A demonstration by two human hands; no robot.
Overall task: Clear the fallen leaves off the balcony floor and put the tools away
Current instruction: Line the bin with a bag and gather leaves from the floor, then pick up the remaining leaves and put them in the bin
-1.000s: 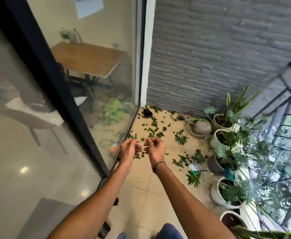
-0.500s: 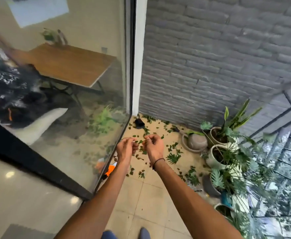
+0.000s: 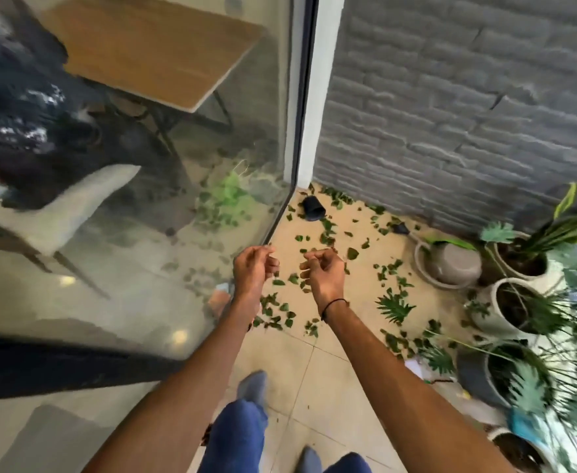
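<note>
Several green fallen leaves (image 3: 282, 312) lie scattered over the beige tiled balcony floor (image 3: 280, 363), from the far corner to just beyond my hands. I hold both hands up in front of me above the leaves. My left hand (image 3: 253, 266) and my right hand (image 3: 323, 271) have their fingers curled in, and I see nothing in either. A gap separates them. A blurred orange thing (image 3: 219, 297) sits low by the glass, partly behind my left forearm.
A glass wall (image 3: 178, 199) runs along the left, and a grey brick wall (image 3: 451, 114) closes the far end. A small black pot (image 3: 311, 208) lies on its side in the corner. Potted plants (image 3: 512, 302) and a tipped grey pot (image 3: 452, 264) line the right side.
My hands, which were touching fingertip to fingertip, have drawn apart. I have stepped forward onto the balcony, and my view has tilted down towards the floor and my feet.
</note>
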